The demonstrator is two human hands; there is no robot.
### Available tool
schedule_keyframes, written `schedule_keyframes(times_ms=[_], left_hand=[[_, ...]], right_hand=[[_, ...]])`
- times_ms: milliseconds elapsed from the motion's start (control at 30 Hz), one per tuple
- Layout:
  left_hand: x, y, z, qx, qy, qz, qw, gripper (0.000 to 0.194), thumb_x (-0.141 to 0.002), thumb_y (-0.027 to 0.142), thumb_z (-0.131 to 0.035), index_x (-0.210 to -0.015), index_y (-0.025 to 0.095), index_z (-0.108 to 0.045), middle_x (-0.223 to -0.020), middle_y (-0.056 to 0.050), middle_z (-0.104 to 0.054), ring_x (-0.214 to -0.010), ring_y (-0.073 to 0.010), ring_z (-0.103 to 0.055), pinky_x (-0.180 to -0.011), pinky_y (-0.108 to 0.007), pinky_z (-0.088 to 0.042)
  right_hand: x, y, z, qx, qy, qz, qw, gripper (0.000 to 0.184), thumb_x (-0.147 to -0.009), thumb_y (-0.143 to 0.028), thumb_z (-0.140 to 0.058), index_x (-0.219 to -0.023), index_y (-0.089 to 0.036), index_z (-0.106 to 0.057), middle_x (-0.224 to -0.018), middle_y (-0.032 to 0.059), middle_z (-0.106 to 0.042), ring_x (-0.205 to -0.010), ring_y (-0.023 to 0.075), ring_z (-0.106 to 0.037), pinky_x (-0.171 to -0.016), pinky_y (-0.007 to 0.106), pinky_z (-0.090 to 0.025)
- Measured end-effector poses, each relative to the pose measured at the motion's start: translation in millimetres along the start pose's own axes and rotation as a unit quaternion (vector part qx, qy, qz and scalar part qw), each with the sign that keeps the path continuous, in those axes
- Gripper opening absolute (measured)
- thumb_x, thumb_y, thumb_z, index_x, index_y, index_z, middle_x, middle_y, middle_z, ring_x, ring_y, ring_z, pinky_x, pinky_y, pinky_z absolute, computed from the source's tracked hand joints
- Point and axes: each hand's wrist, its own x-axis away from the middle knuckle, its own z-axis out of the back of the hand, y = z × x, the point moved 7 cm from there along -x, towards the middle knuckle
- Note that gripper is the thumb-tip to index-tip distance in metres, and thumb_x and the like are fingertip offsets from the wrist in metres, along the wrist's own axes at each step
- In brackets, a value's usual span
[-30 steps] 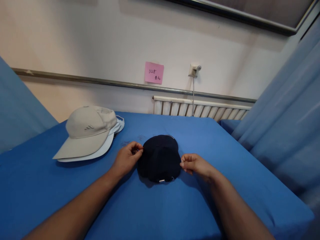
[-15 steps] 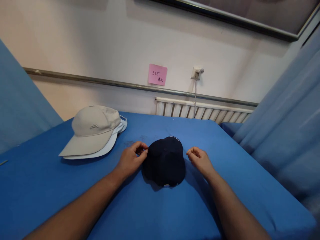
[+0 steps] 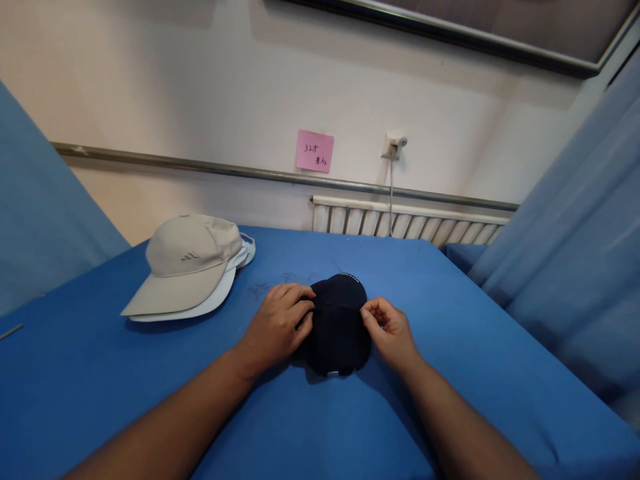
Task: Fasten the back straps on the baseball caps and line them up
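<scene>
Dark cap [image 3: 340, 333] partly hidden behind hands [image 3: 283, 323]; pale cap [image 3: 213, 304] mostly covered by beige cap [image 3: 187, 250]; wall frame [image 3: 520, 47] cropped above.

Left arm [image 3: 175, 413] and right arm [image 3: 457, 413], both bare, reach in from the near side.
The left hand [image 3: 280, 323], its back up, curls slightly parted fingers [image 3: 300, 292] rightward; the right hand [image 3: 396, 337], angled left, brings thumb [image 3: 371, 323] and forefinger [image 3: 374, 305] together.
</scene>
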Motion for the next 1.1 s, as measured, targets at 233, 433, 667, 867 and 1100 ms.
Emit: schedule_keyframes(times_ms=[233, 433, 667, 867, 1100], left_hand=[[2.4, -21.9, 14.1, 0.036, 0.070, 0.063, 0.995, 0.021, -0.090, 0.023, -0.049, -0.097, 0.021, -0.069, -0.102, -0.008, -0.064, -0.096, -0.0213, -0.061, -0.089, -0.037, -0.047], [2.6, -45.4, 16.0, 0.073, 0.012, 0.095, 0.993, 0.025, -0.092, 0.030, -0.047, -0.102, 0.022, -0.068, -0.108, -0.008, -0.062, -0.099, -0.0224, -0.060, -0.091, -0.037, -0.048], [4.3, -62.1, 15.2, 0.098, -0.001, 0.123, 0.988, 0.027, -0.093, 0.032, -0.043, -0.099, 0.023, -0.067, -0.105, -0.006, -0.062, -0.099, -0.0220, -0.059, -0.090, -0.035, -0.047], [6.9, -65.0, 11.6, 0.106, 0.022, 0.142, 0.984, 0.024, -0.092, 0.033, -0.047, -0.097, 0.023, -0.068, -0.105, -0.006, -0.063, -0.099, -0.0224, -0.060, -0.090, -0.035, -0.047], [-1.6, -48.0, 28.0, 0.078, 0.030, 0.204, 0.975, 0.036, -0.084, 0.045, -0.058, -0.111, 0.023, -0.066, -0.102, -0.005, -0.069, -0.091, -0.0241, -0.063, -0.085, -0.036, -0.048]], right_hand=[[1.4, -0.1, -0.1, -0.021, 0.022, 0.022, 0.999, 0.014, -0.088, -0.032, -0.053, -0.082, -0.019, -0.057, -0.065, -0.0030, -0.053, -0.055, 0.0099, -0.047, -0.054, 0.023, -0.038], [1.1, 6.0, -6.9, -0.036, 0.007, 0.007, 0.999, 0.015, -0.088, -0.033, -0.054, -0.081, -0.020, -0.057, -0.065, -0.0035, -0.052, -0.054, 0.0096, -0.047, -0.052, 0.023, -0.037], [-2.0, 10.1, -14.2, -0.035, 0.003, -0.015, 0.999, 0.013, -0.086, -0.032, -0.054, -0.083, -0.020, -0.057, -0.067, -0.0028, -0.054, -0.055, 0.0100, -0.047, -0.052, 0.022, -0.039], [2.2, -8.6, -19.9, 0.007, 0.009, 0.054, 0.998, 0.012, -0.083, -0.025, -0.056, -0.092, -0.020, -0.062, -0.085, 0.0019, -0.059, -0.068, 0.0121, -0.055, -0.064, 0.025, -0.046], [-12.3, 28.4, -7.0, -0.073, 0.065, -0.036, 0.995, 0.019, -0.084, -0.033, -0.055, -0.093, -0.018, -0.061, -0.068, -0.0021, -0.054, -0.056, 0.0107, -0.047, -0.052, 0.022, -0.038]])
